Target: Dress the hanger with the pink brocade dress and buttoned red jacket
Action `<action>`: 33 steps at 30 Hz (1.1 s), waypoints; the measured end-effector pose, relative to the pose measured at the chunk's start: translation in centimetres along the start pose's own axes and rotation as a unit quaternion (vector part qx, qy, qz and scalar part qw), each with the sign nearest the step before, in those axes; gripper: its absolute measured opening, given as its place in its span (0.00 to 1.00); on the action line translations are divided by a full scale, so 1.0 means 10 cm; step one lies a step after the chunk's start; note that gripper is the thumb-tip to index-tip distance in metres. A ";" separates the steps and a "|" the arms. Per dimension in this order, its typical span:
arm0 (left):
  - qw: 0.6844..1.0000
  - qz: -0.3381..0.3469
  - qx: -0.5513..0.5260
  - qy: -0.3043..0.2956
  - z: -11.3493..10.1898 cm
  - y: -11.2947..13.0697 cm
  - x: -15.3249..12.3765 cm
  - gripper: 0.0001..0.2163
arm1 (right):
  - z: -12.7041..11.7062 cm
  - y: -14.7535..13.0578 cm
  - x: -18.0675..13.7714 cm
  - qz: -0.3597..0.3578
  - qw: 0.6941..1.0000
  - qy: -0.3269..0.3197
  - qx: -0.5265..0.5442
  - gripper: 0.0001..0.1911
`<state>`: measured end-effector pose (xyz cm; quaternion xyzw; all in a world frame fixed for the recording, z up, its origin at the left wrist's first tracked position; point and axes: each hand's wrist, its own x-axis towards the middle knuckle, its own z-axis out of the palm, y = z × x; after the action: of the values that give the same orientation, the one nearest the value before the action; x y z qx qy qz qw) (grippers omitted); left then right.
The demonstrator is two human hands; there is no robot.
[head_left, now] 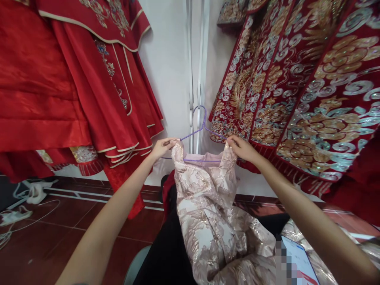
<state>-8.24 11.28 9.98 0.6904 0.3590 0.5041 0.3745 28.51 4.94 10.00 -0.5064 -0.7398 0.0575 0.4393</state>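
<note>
A pale pink brocade dress [208, 209] with a gold floral pattern hangs in front of me from a thin purple wire hanger [202, 130]. My left hand [162, 148] pinches the dress's left shoulder at the hanger's left end. At the hanger's right end, my right hand [242, 148] grips the right shoulder of the dress. Both arms are stretched forward. The lower part of the dress falls onto my lap.
Plain red satin garments [74, 79] hang at the left. Red robes with heavy gold and silver embroidery [297, 87] hang at the right. A white wall with ribbons [196, 59] is behind. White cables [20, 213] lie on the dark red tile floor. A phone [297, 261] rests lower right.
</note>
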 end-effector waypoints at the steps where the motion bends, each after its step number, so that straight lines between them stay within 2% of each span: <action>1: 1.000 0.001 0.016 -0.018 0.00 0.06 0.03 0.22 | -0.06 0.02 0.00 0.009 0.999 -0.016 0.030 0.13; 3: 0.999 -0.017 0.030 -0.030 -0.03 0.11 0.04 0.23 | -0.20 0.06 -0.03 0.059 0.991 -0.055 0.108 0.18; 5: 0.999 -0.053 0.013 -0.005 -0.06 0.05 -0.01 0.26 | -0.29 0.14 -0.08 0.136 0.968 -0.072 0.200 0.23; 7: 0.994 -0.091 -0.038 0.048 -0.04 -0.10 -0.10 0.26 | -0.26 0.23 -0.18 0.197 0.936 -0.039 0.289 0.23; 9: 0.978 -0.128 -0.126 0.105 0.05 -0.27 -0.22 0.23 | -0.08 0.31 -0.34 0.222 0.903 0.021 0.368 0.21; 12: 0.942 -0.203 -0.241 0.119 0.33 -0.50 -0.44 0.21 | 0.34 0.37 -0.61 0.237 0.868 0.048 0.433 0.17; 15: 0.931 -0.227 -0.280 0.063 0.64 -0.64 -0.67 0.20 | 0.71 0.37 -0.83 0.249 0.869 0.033 0.426 0.17; 18: 0.926 -0.223 -0.298 0.067 0.84 -0.75 -0.84 0.22 | 0.88 0.36 -0.94 0.251 0.877 0.031 0.408 0.14; 22: 0.944 -0.204 -0.231 0.120 0.83 -0.91 -0.91 0.23 | 0.91 0.36 -0.94 0.252 0.881 0.034 0.398 0.15; 26: 0.950 -0.258 -0.164 0.061 0.70 -1.00 -0.87 0.24 | 0.83 0.35 -0.89 0.260 0.881 0.032 0.395 0.15; 27: 0.947 -0.276 -0.160 0.046 0.66 -1.01 -0.87 0.25 | 0.78 0.35 -0.88 0.262 0.877 0.019 0.402 0.14; 29: 0.938 -0.302 -0.168 0.024 0.58 -1.02 -0.89 0.26 | 0.67 0.39 -0.90 0.275 0.857 -0.048 0.432 0.15; 32: 0.935 -0.291 -0.203 0.000 0.42 -1.08 -0.95 0.26 | 0.50 0.49 -0.96 0.321 0.800 -0.183 0.472 0.20; 33: 0.935 -0.287 -0.210 -0.002 0.36 -1.11 -0.97 0.26 | 0.46 0.52 -0.98 0.336 0.788 -0.209 0.472 0.21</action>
<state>-8.41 7.37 -4.73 0.4649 0.4271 0.4376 0.6403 29.88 1.29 -1.33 -0.4279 -0.4775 0.6478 0.4115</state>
